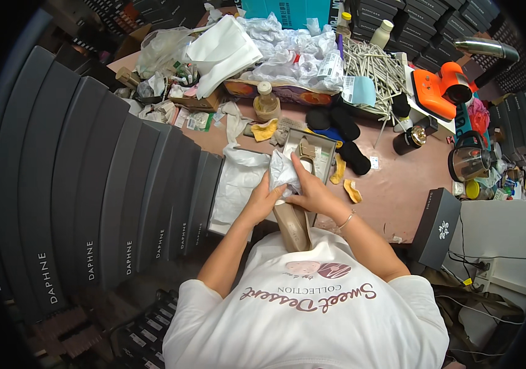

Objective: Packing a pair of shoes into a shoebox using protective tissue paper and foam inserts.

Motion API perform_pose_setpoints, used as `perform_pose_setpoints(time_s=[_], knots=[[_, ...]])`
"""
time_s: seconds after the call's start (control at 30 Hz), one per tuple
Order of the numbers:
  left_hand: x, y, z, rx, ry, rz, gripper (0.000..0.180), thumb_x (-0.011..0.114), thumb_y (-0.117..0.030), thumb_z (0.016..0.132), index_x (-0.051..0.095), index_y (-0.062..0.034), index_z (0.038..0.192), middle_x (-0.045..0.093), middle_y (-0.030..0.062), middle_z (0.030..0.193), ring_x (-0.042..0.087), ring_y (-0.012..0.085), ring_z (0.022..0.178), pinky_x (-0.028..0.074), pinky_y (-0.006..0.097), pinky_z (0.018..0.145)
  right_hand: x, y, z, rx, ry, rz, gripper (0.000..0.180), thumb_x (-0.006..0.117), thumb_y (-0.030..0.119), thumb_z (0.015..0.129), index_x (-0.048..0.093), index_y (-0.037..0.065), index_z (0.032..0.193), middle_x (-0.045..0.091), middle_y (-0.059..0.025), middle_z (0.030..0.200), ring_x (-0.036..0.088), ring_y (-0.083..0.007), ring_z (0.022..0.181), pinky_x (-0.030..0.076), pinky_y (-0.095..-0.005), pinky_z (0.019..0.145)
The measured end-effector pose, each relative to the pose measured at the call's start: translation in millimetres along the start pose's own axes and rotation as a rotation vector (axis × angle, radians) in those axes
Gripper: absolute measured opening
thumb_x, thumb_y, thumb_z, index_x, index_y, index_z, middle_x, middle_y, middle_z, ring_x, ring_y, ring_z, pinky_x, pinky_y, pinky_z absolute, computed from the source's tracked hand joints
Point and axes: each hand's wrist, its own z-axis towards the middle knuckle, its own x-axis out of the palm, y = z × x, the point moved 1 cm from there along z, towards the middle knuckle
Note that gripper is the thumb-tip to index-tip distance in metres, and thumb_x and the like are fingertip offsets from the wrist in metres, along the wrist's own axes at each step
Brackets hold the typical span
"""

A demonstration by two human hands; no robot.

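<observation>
1. Holding a beige shoe (pixel 293 226) between both hands, the person has it near the worktop (pixel 392 197) edge, heel end towards the white T-shirt (pixel 312 307) and front end pointing away.
2. A crumpled wad of white paper (pixel 282 172) sits at the shoe's front end; how far it goes inside is hidden.
3. The left hand (pixel 263 198) has its grip closed on the wad from the left, thumb on top; its other fingers are partly hidden.
4. The right hand (pixel 317 194) has its grip around the right side of shoe and wad, thumb lying across towards the left hand.
5. Just beyond the hands, a second beige shoe (pixel 306 150) lies in a grey shoebox (pixel 326 154).
6. White tissue (pixel 238 181) lies spread to the left of that box.
7. To the box's right are scraps of yellow cloth (pixel 353 191) and black soft pads (pixel 354 158); farther right stands a glass pot (pixel 468 165).
8. Behind are a white-capped bottle (pixel 266 104), a heap of crumpled paper (pixel 287 49) and an orange device (pixel 435 95).
9. Dark grey boxes (pixel 84 184) are stacked along the left.
</observation>
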Motion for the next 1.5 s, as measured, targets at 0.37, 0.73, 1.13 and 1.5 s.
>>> perform_pose_setpoints(time_s=[0.37,0.73,1.13,1.5], knots=[[4.1,-3.8,-3.5,0.049,-0.449,0.436,0.071,0.056,0.003,0.074,0.029,0.0022,0.139,0.052,0.0265,0.121,0.053,0.0390,0.111,0.042,0.040,0.093,33.6,-4.4,8.0,0.072,-0.021,0.003,0.046,0.056,0.004,0.076,0.040,-0.006,0.118,0.050,-0.0296,0.106,0.050,-0.0453,0.101,0.044,-0.0460,0.085],[-23.3,10.1,10.6,0.030,-0.473,0.327,0.075,0.057,0.009,0.070,0.035,-0.0056,0.140,0.049,0.0221,0.129,0.050,0.0336,0.118,0.041,0.037,0.096,46.2,0.0,30.3,0.136,0.162,0.052,0.055,0.054,0.011,0.082,0.034,-0.004,0.130,0.047,-0.0299,0.114,0.048,-0.0444,0.107,0.041,-0.0439,0.091],[-67.6,4.5,57.3,0.155,-0.231,0.699,0.052,0.064,-0.005,0.078,0.048,-0.0010,0.127,0.048,0.0219,0.126,0.045,0.0395,0.117,0.038,0.042,0.098,-66.3,-66.7,290.9,-0.292,-0.181,-0.914,0.056,0.071,0.012,0.070,0.054,0.015,0.123,0.040,-0.0156,0.136,0.033,-0.0350,0.130,0.029,-0.0527,0.103],[-42.8,-67.4,137.6,0.414,-0.575,0.482,0.080,0.073,-0.016,0.077,0.028,0.0031,0.139,0.033,0.0238,0.139,0.036,0.0364,0.127,0.033,0.043,0.104,-123.3,-44.7,360.3,-0.504,-0.240,-0.890,0.006,0.057,0.012,0.080,0.055,0.007,0.083,0.062,-0.0066,0.091,0.057,-0.0263,0.097,0.030,-0.0547,0.100]])
